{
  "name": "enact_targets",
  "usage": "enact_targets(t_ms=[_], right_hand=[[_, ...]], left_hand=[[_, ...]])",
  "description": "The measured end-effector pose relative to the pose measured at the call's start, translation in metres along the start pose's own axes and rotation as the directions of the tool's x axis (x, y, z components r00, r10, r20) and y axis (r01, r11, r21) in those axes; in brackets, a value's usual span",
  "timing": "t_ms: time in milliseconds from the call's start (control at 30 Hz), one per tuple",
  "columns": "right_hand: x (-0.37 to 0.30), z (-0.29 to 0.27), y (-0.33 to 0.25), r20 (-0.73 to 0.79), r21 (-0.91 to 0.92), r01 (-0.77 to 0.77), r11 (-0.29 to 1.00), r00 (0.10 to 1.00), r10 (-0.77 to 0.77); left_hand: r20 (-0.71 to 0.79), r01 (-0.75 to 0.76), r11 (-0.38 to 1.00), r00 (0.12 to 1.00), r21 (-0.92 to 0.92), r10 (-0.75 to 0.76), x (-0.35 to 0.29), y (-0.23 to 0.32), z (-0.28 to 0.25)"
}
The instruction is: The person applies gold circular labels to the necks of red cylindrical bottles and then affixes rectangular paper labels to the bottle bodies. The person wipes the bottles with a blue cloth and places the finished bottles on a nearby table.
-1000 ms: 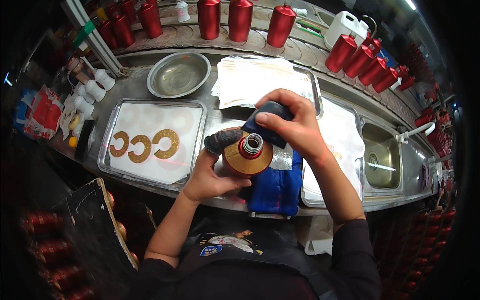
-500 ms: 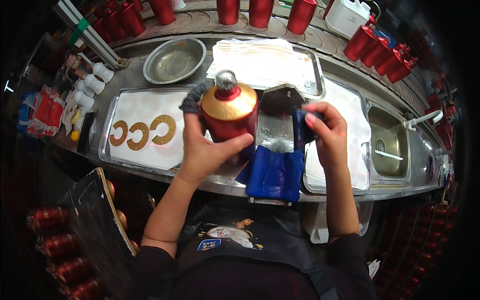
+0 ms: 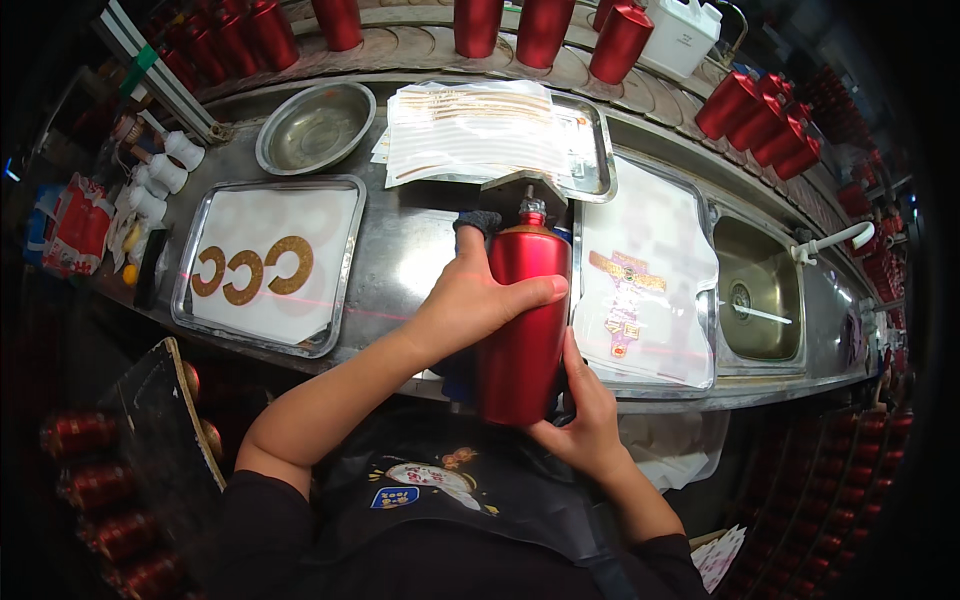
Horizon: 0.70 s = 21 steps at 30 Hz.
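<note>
A glossy red bottle [image 3: 524,345] is tilted in front of me, its metal-tipped neck pointing away and its base toward my body. My left hand [image 3: 482,300] wraps its upper body, thumb across the front; a black cover sits on one fingertip. My right hand [image 3: 588,418] grips the lower right side and base, with some fingers hidden behind the bottle. A dark bit shows by that palm, too small to name. The blue pad on the bench edge is mostly hidden behind the bottle. A dark metal bracket [image 3: 500,188] stands beyond the neck.
On the left, a tray [image 3: 345,290] holds gold C-shaped labels [image 3: 243,277]. A metal bowl [image 3: 275,160] and a label-sheet stack [image 3: 470,135] lie farther back. To the right are a label sheet [image 3: 660,340] and a sink [image 3: 745,255]. Red bottles [image 3: 545,32] line the conveyor.
The bottle has tipped from upright, its base swinging toward me and its neck away. My right hand has moved from beside the bracket down to the bottle's base; the blue scraper-like piece is out of sight.
</note>
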State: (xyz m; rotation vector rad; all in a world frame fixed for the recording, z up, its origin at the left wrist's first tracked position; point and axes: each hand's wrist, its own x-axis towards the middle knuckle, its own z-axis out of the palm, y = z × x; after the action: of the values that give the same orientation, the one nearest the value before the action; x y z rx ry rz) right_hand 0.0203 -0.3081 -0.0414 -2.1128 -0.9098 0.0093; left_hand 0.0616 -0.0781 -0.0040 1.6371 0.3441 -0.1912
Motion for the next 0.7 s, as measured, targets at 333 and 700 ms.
enact_targets(t_ms=[333,700], right_hand=[[0.024,-0.016,-0.005,0.166,0.087,-0.140,0.986,0.978,0.124],[0.047,-0.041,0.007,0.047,0.349,-0.447,0.824,0.886,0.461]], left_hand=[[-0.203,0.001,0.960,0.977,0.279,0.058,0.011,0.004,-0.021],[-0.636,0.258,0.704,0.690,0.662,0.346,0.186,-0.009,-0.160]])
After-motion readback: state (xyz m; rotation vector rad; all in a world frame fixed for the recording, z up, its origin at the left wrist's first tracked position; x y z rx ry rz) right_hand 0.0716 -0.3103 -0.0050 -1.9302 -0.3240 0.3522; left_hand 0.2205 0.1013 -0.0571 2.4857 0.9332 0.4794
